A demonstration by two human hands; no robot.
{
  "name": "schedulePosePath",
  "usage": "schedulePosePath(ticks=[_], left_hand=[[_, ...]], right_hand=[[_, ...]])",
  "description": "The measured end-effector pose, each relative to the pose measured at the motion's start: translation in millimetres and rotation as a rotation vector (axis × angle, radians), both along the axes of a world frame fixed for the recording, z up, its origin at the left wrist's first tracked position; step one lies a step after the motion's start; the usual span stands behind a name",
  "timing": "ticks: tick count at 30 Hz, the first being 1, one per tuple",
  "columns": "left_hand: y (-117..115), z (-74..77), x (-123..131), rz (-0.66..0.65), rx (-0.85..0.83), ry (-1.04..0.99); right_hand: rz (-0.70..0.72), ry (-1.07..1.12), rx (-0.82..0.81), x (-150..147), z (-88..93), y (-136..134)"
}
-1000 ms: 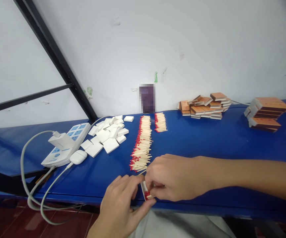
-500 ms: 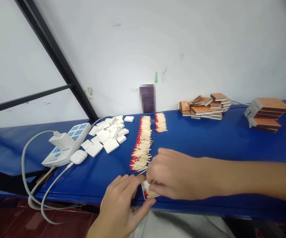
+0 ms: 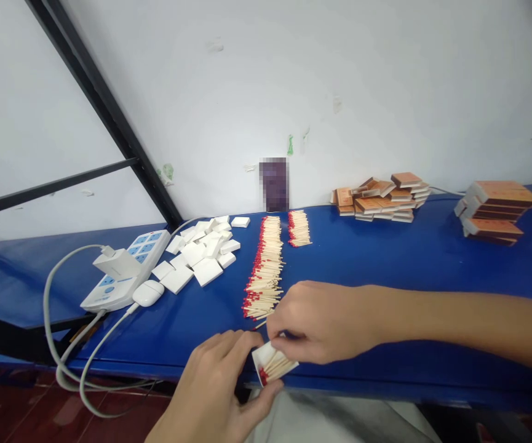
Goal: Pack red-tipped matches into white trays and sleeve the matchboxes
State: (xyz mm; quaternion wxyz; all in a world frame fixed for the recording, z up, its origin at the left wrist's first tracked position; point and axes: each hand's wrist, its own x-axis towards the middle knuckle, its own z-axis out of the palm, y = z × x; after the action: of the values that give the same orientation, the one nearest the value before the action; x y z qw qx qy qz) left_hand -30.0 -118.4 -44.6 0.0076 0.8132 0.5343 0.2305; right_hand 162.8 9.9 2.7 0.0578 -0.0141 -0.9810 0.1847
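Behind everything stood a white wall [image 3: 229, 111], scuffed in places, and against it ran a long blue table [image 3: 362, 264] with a black metal frame [image 3: 104, 104] slanting up on the left. At that side lay a white power strip [image 3: 109, 292] with a plug-in charger [image 3: 117, 263], near a heap of white box pieces [image 3: 208, 271]. Orange matchbox covers [image 3: 379, 203] were piled at the back right, and farther right stood a neater orange stack [image 3: 500, 200]. Between the piles lay 2 rows of red-tipped matches, a long row [image 3: 266, 264] and a short row [image 3: 299, 227]. Close to the table's front edge, just below the long row, was a white tray [image 3: 266, 353], part filled with matches [image 3: 278, 367], their heads toward the left; 1 loose match [image 3: 260, 324] lay just beyond it. Judging by this layout, laying matches in well called for a steady tray, sticks kept parallel and heads all at the same end, with light fingertips so none would snap or spring out. The left hand [image 3: 222, 369] was partly open, fingers and thumb spread around the tray's left end and gripping it. The right hand [image 3: 312, 323] was curled, fingertips close together over the tray's far side; whether they pinched a match could not be told.
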Motion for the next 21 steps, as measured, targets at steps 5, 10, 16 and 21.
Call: schedulePosePath(ticks=[5, 10, 16, 21], left_hand=[[-1.6, -6.5, -6.9, 0.017, 0.098, -0.016], [-2.4, -9.2, -11.4, 0.010, 0.107, -0.023], [-0.3, -13.8, -14.1, 0.040, 0.070, -0.044], [1.1, -13.8, -10.6, 0.073, 0.074, -0.023]], right_hand=[[0.045, 0.386, 0.298, -5.6, -39.8, -3.6], [-0.045, 0.429, 0.162, -5.7, -56.6, -7.9], [-0.019, 0.405, 0.073, -1.1, -55.8, -7.4], [0.003, 0.373, -0.043, 3.5, -52.3, -2.2]])
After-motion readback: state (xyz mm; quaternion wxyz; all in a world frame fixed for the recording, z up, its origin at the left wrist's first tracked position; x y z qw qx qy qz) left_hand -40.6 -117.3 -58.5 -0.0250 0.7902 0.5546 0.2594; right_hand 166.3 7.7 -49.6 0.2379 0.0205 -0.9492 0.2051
